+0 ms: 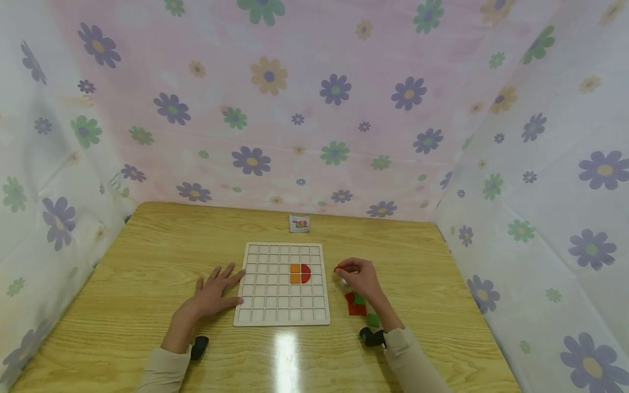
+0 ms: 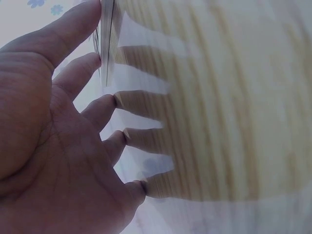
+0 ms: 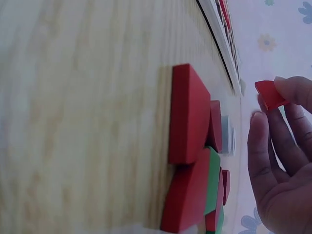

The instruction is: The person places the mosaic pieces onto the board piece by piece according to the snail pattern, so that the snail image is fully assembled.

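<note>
A white grid board [image 1: 280, 322] lies flat on the wooden table. Two orange squares [image 1: 295, 268] sit in it, and right beside them two red quarter-round pieces [image 1: 306, 269] form a half disc. My left hand [image 1: 211, 296] rests with fingers spread, thumb and fingertips at the board's left edge. To the right of the board, my right hand [image 1: 362, 278] pinches a small red piece [image 3: 270, 95] between thumb and fingers, raised above the table. Below that hand lies a loose pile of red pieces [image 3: 187, 117] and green pieces [image 3: 212, 180], with white pieces [image 3: 225, 135] just beyond.
A small picture card [image 1: 299, 224] lies behind the board near the table's back edge. One green piece [image 1: 373, 320] is a little nearer than the pile. Flowered cloth [image 1: 295, 136] stands around the back and sides of the table [image 1: 162, 240].
</note>
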Demonstrator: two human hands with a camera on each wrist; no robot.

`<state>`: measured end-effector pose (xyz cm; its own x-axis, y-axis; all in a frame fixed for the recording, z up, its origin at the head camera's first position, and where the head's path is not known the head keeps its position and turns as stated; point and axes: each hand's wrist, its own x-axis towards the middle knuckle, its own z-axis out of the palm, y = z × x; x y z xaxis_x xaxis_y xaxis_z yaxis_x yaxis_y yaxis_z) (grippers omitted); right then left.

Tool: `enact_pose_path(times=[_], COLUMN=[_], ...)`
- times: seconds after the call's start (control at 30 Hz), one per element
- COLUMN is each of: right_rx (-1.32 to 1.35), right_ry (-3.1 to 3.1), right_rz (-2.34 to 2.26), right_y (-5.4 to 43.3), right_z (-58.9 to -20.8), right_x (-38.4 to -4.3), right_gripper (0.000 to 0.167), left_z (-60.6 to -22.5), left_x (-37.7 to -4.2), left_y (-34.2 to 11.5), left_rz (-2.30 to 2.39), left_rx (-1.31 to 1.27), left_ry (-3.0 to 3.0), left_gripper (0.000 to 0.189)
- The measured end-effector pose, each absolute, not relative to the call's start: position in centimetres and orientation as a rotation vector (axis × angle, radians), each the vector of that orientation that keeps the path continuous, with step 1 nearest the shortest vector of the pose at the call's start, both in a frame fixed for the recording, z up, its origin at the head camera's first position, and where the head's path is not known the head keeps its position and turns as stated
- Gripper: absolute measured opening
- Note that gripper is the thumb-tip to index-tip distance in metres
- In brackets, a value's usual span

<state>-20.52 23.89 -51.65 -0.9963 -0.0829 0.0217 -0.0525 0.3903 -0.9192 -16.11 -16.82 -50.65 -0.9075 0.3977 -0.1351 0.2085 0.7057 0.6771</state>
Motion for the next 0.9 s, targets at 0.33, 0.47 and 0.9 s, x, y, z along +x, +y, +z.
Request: enact_pose_path(times=[0.33,0.47,0.9], right_rx=[-0.165,-0.178,-0.25], right_ry=[2.636,2.608,2.601], right_rz=[-1.725,-1.726,-1.71], right_y=[23.4,23.2,22.1], right_z=[-51.7,-51.6,-52.1], right_x=[-20.2,-20.1,-20.3], right_gripper=[0.012,0.016,0.011], left_z=[-50.7,-50.7,-50.9], left_x=[-16.1,-16.2,-16.2], left_y=[-16.8,-16.8,-16.8], left_rz=[1.003,1.001,1.016], left_rx=[0.474,0.479,0.479], left_ry=[2.64,2.643,2.647], left_gripper=[0.073,0.073,0.073])
